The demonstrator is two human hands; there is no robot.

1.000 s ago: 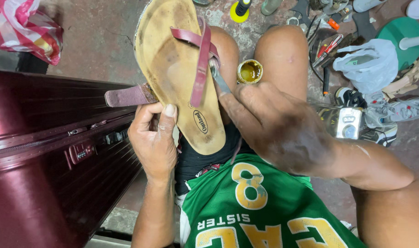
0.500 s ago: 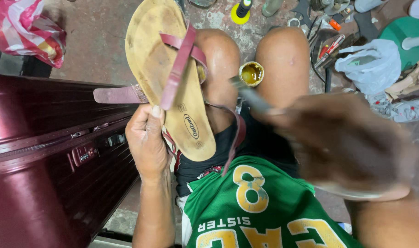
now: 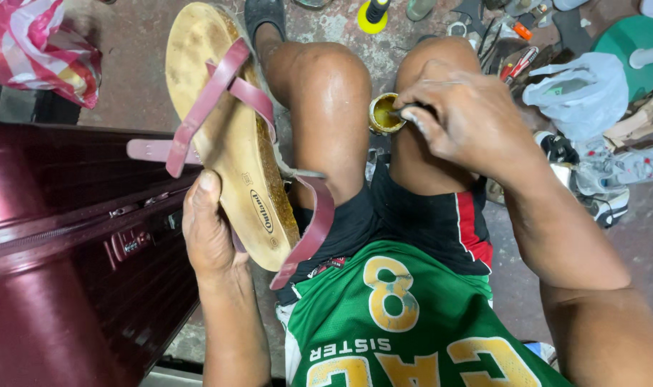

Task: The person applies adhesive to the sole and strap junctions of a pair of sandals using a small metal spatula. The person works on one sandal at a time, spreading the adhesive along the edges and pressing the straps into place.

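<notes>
step: glue pickup, judged | right hand (image 3: 477, 122) pinches thin applicator in tin (image 3: 384, 113) at 1 o'clock | left hand (image 3: 210, 233) clasps sandal (image 3: 222, 136) heel at 9 | next needs: loaded tip onto loose strap (image 3: 308, 240)

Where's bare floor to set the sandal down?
Bare floor lies between the striped bag and the sandal in the left hand. Right of the right hand, tools, a plastic bag and shoes crowd it.
</notes>
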